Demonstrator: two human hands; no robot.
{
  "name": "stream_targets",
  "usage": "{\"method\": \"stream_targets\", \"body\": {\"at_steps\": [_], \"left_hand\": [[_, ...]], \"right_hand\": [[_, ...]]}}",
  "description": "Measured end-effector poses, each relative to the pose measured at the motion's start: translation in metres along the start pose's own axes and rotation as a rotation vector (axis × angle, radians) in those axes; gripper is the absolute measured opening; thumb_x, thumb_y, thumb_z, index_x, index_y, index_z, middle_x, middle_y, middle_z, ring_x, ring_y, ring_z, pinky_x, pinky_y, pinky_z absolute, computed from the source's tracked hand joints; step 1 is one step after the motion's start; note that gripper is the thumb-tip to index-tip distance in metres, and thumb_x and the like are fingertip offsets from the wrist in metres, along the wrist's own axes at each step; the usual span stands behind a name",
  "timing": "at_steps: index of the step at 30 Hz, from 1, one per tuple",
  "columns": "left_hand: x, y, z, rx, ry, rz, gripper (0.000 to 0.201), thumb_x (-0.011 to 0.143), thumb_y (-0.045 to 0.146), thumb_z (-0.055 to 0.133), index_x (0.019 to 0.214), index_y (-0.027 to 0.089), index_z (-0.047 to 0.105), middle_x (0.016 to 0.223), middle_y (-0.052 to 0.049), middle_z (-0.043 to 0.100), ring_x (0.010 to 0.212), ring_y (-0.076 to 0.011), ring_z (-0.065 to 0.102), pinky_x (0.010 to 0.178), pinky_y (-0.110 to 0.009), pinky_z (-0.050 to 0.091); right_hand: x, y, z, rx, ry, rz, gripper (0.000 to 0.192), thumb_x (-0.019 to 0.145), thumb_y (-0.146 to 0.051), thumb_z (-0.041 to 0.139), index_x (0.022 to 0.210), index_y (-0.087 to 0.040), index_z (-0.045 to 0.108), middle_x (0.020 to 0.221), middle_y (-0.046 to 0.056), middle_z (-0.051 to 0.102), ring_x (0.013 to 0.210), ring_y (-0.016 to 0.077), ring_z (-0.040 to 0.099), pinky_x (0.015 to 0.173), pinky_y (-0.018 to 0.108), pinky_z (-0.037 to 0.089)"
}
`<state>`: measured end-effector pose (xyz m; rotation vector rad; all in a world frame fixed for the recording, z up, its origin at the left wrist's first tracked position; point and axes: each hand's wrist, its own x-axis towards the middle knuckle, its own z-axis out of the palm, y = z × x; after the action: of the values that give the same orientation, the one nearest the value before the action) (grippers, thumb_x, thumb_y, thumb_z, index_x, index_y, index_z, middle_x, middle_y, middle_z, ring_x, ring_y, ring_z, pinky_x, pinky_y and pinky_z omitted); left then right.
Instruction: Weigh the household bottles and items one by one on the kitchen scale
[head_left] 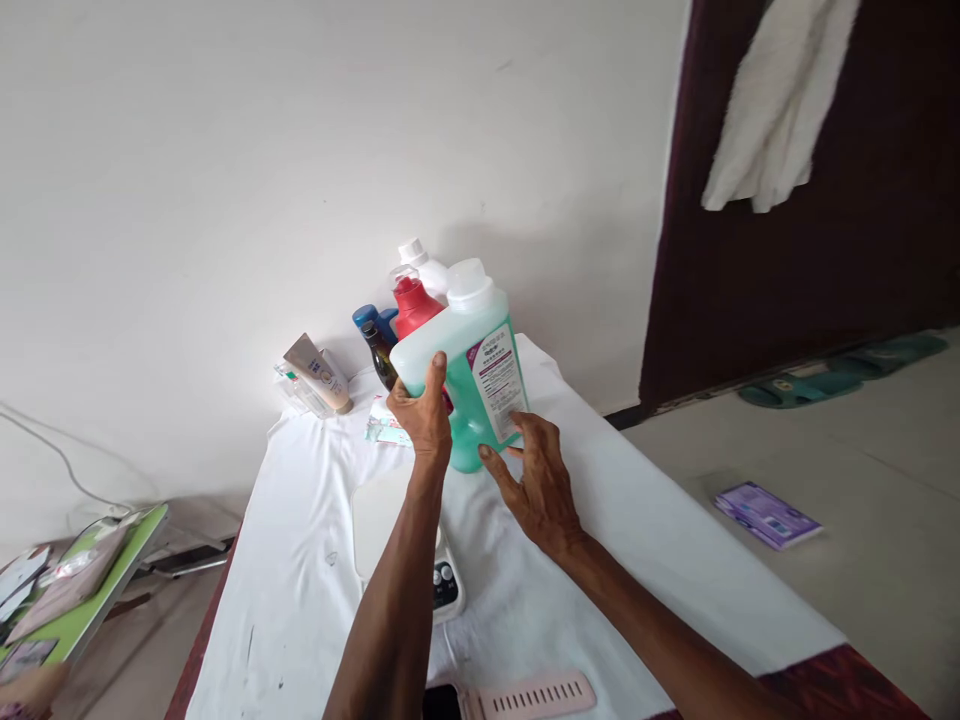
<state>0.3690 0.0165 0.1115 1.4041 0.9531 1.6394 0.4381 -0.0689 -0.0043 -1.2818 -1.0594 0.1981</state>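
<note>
My left hand point(426, 415) is closed round the handle of a translucent jug of green liquid point(459, 385), its thumb pointing up. The jug tilts slightly, with a white cap on top and a white and purple label facing right. At its lower right, my right hand point(536, 480) has its thumb and fingers apart, with the fingertips at the label and bottom edge. Behind the jug stand a red bottle point(415, 308), a white bottle point(427, 268), a blue-capped bottle point(367, 316) and a dark bottle point(381, 358). My left forearm partly covers a white flat device with round buttons point(379, 515).
A beige tube point(316, 370) leans at the back left of the white-covered table point(277, 560). Near the front lies a watch with a pink strap point(536, 695). On the floor are a purple packet point(769, 515) and green slippers point(802, 388). A green table point(94, 600) stands left.
</note>
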Motion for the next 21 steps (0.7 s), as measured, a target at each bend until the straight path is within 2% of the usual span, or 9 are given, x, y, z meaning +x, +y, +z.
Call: {"method": "stream_targets", "body": {"at_steps": [3, 6, 8, 10, 11, 13, 16, 18, 21], "left_hand": [[0.002, 0.001, -0.003, -0.081, 0.024, -0.034, 0.048, 0.077, 0.064, 0.082, 0.084, 0.018, 0.071, 0.079, -0.006, 0.072, 0.07, -0.0168, 0.067, 0.068, -0.032, 0.055], [0.004, 0.008, -0.02, -0.037, -0.144, -0.023, 0.047, 0.075, 0.06, 0.087, 0.091, 0.019, 0.071, 0.089, -0.007, 0.074, 0.079, -0.0184, 0.068, 0.074, -0.033, 0.055], [0.009, 0.012, -0.043, 0.058, -0.259, -0.002, 0.048, 0.073, 0.056, 0.09, 0.096, 0.019, 0.069, 0.095, -0.008, 0.074, 0.085, -0.0191, 0.068, 0.076, -0.032, 0.054], [0.02, 0.013, -0.076, 0.155, -0.281, 0.034, 0.047, 0.075, 0.054, 0.09, 0.098, 0.02, 0.068, 0.098, -0.007, 0.073, 0.087, -0.019, 0.067, 0.078, -0.032, 0.053], [0.028, 0.012, -0.096, 0.193, -0.241, 0.06, 0.045, 0.077, 0.054, 0.088, 0.098, 0.02, 0.067, 0.098, -0.007, 0.072, 0.088, -0.0188, 0.067, 0.08, -0.032, 0.053], [0.05, 0.003, -0.138, 0.265, -0.071, 0.11, 0.04, 0.083, 0.054, 0.082, 0.094, 0.02, 0.066, 0.095, -0.006, 0.07, 0.087, -0.0181, 0.066, 0.081, -0.032, 0.052], [0.096, -0.023, -0.19, 0.429, 0.206, 0.054, 0.033, 0.087, 0.046, 0.079, 0.096, 0.018, 0.062, 0.094, -0.007, 0.068, 0.086, -0.0179, 0.064, 0.083, -0.032, 0.051], [0.128, -0.045, -0.208, 0.539, 0.276, -0.026, 0.035, 0.086, 0.041, 0.08, 0.103, 0.018, 0.06, 0.105, -0.01, 0.069, 0.091, -0.0187, 0.065, 0.087, -0.033, 0.051], [0.168, -0.078, -0.209, 0.657, 0.254, -0.08, 0.041, 0.085, 0.037, 0.082, 0.112, 0.019, 0.058, 0.121, -0.015, 0.067, 0.105, -0.0232, 0.066, 0.095, -0.038, 0.051]], "right_hand": [[-0.004, -0.001, -0.004, -0.03, -0.074, -0.003, 0.066, 0.097, -0.067, 0.059, 0.143, -0.02, 0.049, 0.147, 0.021, 0.049, 0.131, 0.0344, 0.059, 0.099, 0.055, 0.063], [-0.005, -0.002, -0.007, -0.123, -0.114, 0.033, 0.07, 0.097, -0.068, 0.055, 0.147, -0.019, 0.049, 0.151, 0.023, 0.047, 0.137, 0.0378, 0.057, 0.103, 0.057, 0.061], [-0.006, -0.003, -0.007, -0.173, -0.141, 0.074, 0.073, 0.097, -0.069, 0.054, 0.149, -0.019, 0.048, 0.153, 0.024, 0.045, 0.134, 0.0386, 0.06, 0.102, 0.056, 0.062], [-0.006, -0.005, -0.007, -0.2, -0.167, 0.125, 0.075, 0.095, -0.07, 0.054, 0.151, -0.02, 0.047, 0.154, 0.024, 0.044, 0.127, 0.038, 0.066, 0.1, 0.054, 0.063], [-0.005, -0.006, -0.006, -0.207, -0.175, 0.146, 0.077, 0.094, -0.071, 0.054, 0.152, -0.021, 0.047, 0.154, 0.024, 0.044, 0.122, 0.0374, 0.069, 0.099, 0.054, 0.064], [-0.005, -0.007, -0.005, -0.222, -0.187, 0.181, 0.082, 0.091, -0.073, 0.055, 0.153, -0.02, 0.047, 0.154, 0.025, 0.044, 0.113, 0.0367, 0.073, 0.097, 0.053, 0.064], [-0.002, -0.006, -0.004, -0.27, -0.172, 0.225, 0.091, 0.086, -0.077, 0.058, 0.154, -0.018, 0.048, 0.152, 0.027, 0.046, 0.102, 0.0375, 0.076, 0.094, 0.057, 0.064], [-0.001, -0.003, -0.005, -0.306, -0.156, 0.243, 0.092, 0.085, -0.078, 0.058, 0.155, -0.019, 0.049, 0.15, 0.028, 0.048, 0.099, 0.0384, 0.076, 0.093, 0.059, 0.064], [-0.001, 0.0, -0.008, -0.345, -0.133, 0.265, 0.086, 0.087, -0.078, 0.057, 0.156, -0.027, 0.052, 0.144, 0.025, 0.053, 0.097, 0.0382, 0.076, 0.087, 0.06, 0.065]]}}
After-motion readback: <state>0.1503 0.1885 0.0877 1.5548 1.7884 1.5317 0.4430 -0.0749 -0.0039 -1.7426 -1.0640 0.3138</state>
